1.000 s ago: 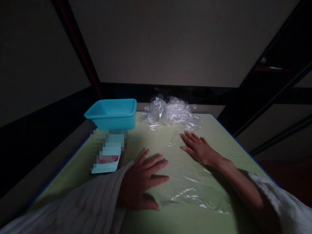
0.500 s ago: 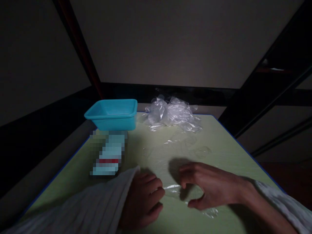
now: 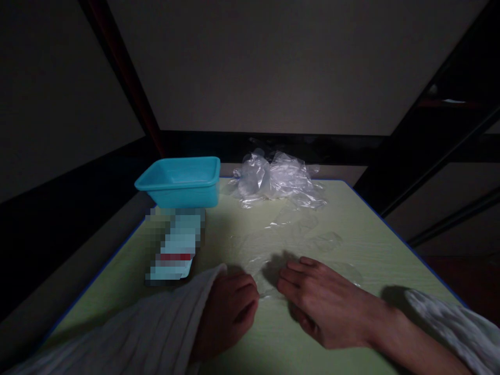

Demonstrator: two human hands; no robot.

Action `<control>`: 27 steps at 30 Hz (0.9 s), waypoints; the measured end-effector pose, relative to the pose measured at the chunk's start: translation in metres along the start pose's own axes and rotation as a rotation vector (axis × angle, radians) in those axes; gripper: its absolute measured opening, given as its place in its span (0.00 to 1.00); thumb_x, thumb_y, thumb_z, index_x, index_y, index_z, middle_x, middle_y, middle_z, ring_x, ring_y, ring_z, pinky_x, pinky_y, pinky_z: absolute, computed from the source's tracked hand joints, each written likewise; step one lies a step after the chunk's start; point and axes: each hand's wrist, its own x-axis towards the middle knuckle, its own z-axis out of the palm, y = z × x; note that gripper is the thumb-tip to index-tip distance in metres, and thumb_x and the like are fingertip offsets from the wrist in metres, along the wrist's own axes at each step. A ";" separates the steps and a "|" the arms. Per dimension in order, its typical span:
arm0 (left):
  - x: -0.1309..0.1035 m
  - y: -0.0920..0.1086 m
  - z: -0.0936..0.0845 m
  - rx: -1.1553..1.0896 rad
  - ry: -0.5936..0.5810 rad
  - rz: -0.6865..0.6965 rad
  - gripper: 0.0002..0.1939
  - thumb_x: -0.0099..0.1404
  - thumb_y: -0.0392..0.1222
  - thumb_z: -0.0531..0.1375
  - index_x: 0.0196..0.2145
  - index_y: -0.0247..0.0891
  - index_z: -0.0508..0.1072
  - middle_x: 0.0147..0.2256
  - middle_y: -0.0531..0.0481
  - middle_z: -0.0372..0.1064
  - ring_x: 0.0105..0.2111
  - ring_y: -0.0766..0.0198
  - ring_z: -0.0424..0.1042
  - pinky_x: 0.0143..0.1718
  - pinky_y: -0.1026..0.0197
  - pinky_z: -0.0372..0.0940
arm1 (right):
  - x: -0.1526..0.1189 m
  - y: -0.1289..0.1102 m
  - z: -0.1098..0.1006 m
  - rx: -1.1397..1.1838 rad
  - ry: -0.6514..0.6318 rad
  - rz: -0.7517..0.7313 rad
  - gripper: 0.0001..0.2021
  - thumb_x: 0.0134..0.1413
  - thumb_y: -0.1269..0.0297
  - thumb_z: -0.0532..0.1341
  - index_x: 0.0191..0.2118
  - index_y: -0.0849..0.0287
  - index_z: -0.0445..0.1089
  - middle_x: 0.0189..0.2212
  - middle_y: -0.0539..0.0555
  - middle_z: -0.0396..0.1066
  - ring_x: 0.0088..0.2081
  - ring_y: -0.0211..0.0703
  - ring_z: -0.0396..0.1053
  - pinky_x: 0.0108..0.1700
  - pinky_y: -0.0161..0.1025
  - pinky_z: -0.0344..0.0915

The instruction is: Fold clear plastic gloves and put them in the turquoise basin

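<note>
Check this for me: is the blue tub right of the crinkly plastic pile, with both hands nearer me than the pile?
Not quite: the head view shows the blue tub left of the crinkly plastic pile. The left hand and right hand are both nearer you than the pile.

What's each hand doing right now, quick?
Left hand: fingers curled in at the edge of the clear plastic; grip can't be told.
Right hand: fingers bent down over the plastic; whether it pinches any is hidden.
</note>
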 end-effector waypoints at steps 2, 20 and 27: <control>0.001 0.000 -0.001 -0.028 -0.002 -0.019 0.09 0.55 0.28 0.52 0.22 0.37 0.65 0.24 0.55 0.67 0.24 0.68 0.63 0.30 0.61 0.52 | -0.002 0.004 -0.005 0.041 -0.019 0.021 0.12 0.40 0.75 0.55 0.35 0.63 0.67 0.32 0.57 0.69 0.35 0.48 0.66 0.41 0.45 0.62; 0.002 -0.008 0.014 -0.398 0.161 -0.285 0.18 0.49 0.27 0.53 0.38 0.39 0.64 0.22 0.57 0.66 0.21 0.69 0.64 0.25 0.66 0.60 | -0.004 0.056 0.004 0.664 0.107 0.318 0.05 0.48 0.76 0.55 0.31 0.61 0.64 0.25 0.49 0.67 0.28 0.37 0.66 0.29 0.34 0.64; -0.002 -0.009 0.021 -0.373 0.160 -0.324 0.21 0.47 0.25 0.52 0.40 0.40 0.62 0.25 0.57 0.65 0.21 0.69 0.62 0.25 0.65 0.59 | -0.006 0.071 0.020 0.528 0.167 0.398 0.08 0.45 0.76 0.56 0.34 0.60 0.65 0.23 0.48 0.67 0.24 0.35 0.64 0.23 0.32 0.58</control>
